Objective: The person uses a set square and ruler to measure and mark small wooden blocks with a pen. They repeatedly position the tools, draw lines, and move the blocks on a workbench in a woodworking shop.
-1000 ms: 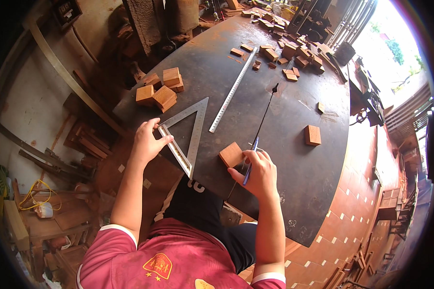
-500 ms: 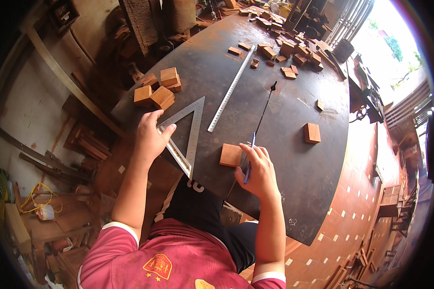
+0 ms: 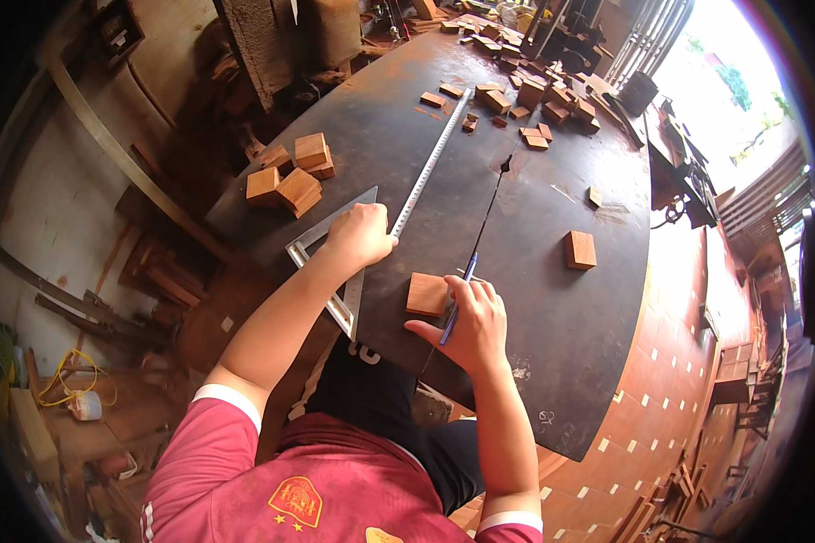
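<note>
The left hand (image 3: 360, 235) has just swung away from the outer rail of the metal square (image 3: 354, 291), which it was touching a moment ago, and now reaches across the square so that its fingertips come to the near end of the steel ruler (image 3: 432, 163). To me that means the square lies unheld along its rail and the ruler is the tool now being attended to. That hand is turned back-up, its fingers curled down and out of sight beneath it, the forearm slanting in from the lower left; whether it has actually pinched the ruler I can't tell from here. The right hand (image 3: 475, 321) has a blue pen (image 3: 449, 322) clasped between thumb and fingers, tilted with its upper end leaning away from the body. Its thumb has spread out wide toward the left, just below a squarish wooden block (image 3: 426, 293), which lies flat on the dark worktop (image 3: 534, 362) with the index fingertip right at its far right corner. The block sits square to the body, where a second ago it was turned cornerwise. A thin dark slit (image 3: 492, 208) runs up the worktop from under that hand. Farther out, a small stack of blocks (image 3: 299, 192) stands beyond the square, a lone block (image 3: 580, 250) rests off to the right, and a jumble of wooden pieces (image 3: 557, 110) crowds the far end.
</note>
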A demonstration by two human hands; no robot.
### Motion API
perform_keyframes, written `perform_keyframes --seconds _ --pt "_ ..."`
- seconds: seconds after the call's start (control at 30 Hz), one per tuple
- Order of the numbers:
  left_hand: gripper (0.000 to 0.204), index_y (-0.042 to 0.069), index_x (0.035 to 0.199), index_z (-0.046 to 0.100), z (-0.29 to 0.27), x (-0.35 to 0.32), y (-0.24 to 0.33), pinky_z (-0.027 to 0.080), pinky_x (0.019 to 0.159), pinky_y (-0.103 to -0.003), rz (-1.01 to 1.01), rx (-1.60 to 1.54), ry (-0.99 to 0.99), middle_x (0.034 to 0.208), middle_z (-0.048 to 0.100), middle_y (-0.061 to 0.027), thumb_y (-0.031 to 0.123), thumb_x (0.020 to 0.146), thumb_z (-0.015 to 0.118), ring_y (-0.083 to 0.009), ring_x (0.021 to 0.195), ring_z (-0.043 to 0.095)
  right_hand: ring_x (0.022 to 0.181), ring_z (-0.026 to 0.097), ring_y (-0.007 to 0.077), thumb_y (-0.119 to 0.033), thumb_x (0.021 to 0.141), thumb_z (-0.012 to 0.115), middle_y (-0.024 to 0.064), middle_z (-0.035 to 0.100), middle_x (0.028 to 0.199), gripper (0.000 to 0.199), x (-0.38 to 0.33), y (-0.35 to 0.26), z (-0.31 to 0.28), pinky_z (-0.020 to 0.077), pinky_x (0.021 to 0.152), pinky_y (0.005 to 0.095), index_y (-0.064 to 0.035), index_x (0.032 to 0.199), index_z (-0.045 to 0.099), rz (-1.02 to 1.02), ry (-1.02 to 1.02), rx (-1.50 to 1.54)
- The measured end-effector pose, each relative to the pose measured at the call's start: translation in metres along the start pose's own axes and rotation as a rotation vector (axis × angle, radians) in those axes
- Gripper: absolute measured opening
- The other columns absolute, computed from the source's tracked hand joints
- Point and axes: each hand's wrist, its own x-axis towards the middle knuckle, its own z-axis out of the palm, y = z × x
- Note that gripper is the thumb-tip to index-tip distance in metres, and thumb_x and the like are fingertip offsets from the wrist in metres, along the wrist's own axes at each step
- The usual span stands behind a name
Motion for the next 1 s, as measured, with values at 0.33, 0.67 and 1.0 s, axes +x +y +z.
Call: perform_keyframes --seconds 0.33,0.67,1.0 --pt "0.028 -0.002 0.100 0.071 0.007 0.023 -0.014 0.058 0.077 -0.033 -0.012 -0.421 -0.238 0.097 0.076 -0.0119 0.013 0.081 0.083 -0.0185 0.086 0.074 0.091 0.064 0.0280 -0.046 0.072 0.090 0.0073 0.067 0.092 0.063 -0.004 -0.001 0.011 0.0491 0.079 0.0414 -0.0061 0.113 0.065 0.008 0.031 -0.007" --pt "0.026 0.002 0.113 0.069 -0.008 -0.039 -0.045 0.057 0.071 -0.025 -0.098 -1.101 -0.439 0.095 0.073 -0.0030 0.013 0.093 0.079 -0.0100 0.083 0.070 0.096 0.066 0.0306 -0.032 0.071 0.088 0.0097 0.070 0.100 0.056 0.000 -0.010 0.021 0.0528 0.082 0.0436 -0.0048 0.114 0.064 0.063 0.069 0.021" --pt "0.022 -0.002 0.110 0.070 0.017 -0.102 -0.041 0.060 0.073 -0.026 -0.125 -1.225 -0.277 0.094 0.075 -0.0075 0.008 0.093 0.079 -0.0128 0.083 0.072 0.105 0.066 0.0367 -0.006 0.068 0.078 0.0153 0.069 0.117 0.057 0.006 -0.001 -0.003 0.0554 0.092 0.0435 -0.0041 0.123 0.061 -0.127 -0.148 0.435"
